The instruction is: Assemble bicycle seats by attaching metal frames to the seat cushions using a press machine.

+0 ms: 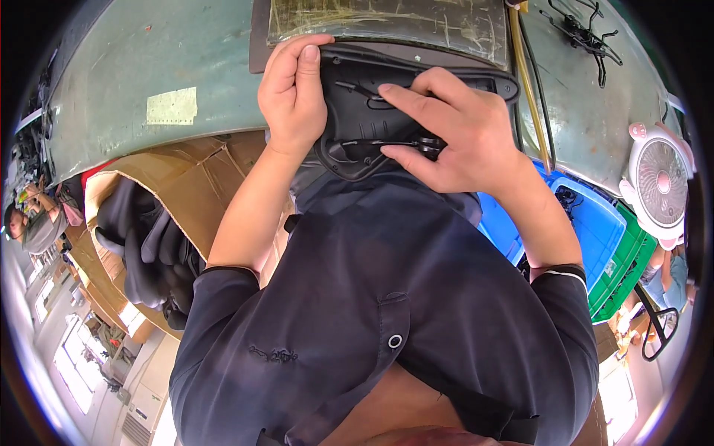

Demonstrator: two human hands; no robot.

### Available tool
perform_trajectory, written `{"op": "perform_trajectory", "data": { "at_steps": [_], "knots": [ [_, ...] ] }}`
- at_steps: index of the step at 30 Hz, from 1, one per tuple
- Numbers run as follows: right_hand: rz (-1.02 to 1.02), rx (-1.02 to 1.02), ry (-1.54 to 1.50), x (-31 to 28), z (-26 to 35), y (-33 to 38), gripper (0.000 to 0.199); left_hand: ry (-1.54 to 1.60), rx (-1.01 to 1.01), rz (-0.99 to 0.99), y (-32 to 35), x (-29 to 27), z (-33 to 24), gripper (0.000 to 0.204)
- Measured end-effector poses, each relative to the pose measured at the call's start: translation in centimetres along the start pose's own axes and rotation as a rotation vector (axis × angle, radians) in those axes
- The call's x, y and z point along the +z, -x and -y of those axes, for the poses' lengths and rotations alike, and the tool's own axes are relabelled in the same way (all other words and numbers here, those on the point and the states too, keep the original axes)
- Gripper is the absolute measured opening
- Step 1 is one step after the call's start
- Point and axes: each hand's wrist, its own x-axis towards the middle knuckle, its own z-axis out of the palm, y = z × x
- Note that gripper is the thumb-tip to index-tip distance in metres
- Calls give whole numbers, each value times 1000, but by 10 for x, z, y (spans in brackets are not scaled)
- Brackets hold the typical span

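A black bicycle saddle (357, 123) lies underside up at the table's near edge, its wide end to the left and its narrow nose to the right. My left hand (294, 97) is closed round the wide end, thumb on the rim. Over the saddle's middle, my right hand (465, 130) grips a black saddle rail frame (375, 142). Its index finger lies along one prong and its thumb is by the other, both prongs pointing left. The palm hides the frame's nose end, so I cannot tell whether it is seated.
A scratched, tape-covered board (387, 22) lies beyond the saddle. More rail frames (584, 33) rest far right on the table (216, 44). A cardboard box (190, 167) of black saddles stands left. Blue bins (595, 223), a green crate (628, 256) and a fan (660, 182) are right.
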Motion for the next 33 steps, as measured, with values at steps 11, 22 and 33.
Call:
{"op": "perform_trajectory", "data": {
  "at_steps": [11,22,33],
  "knots": [
    [147,-92,-38,-1,-14,-30,57,-70,-40,85,-11,-3,-10,21],
    [35,-364,146,-86,-42,-80,66,-420,525,154,-49,5,-46,22],
    [-477,339,282,15,-57,-66,44,-467,320,43,-90,55,-37,19]
  ]
}}
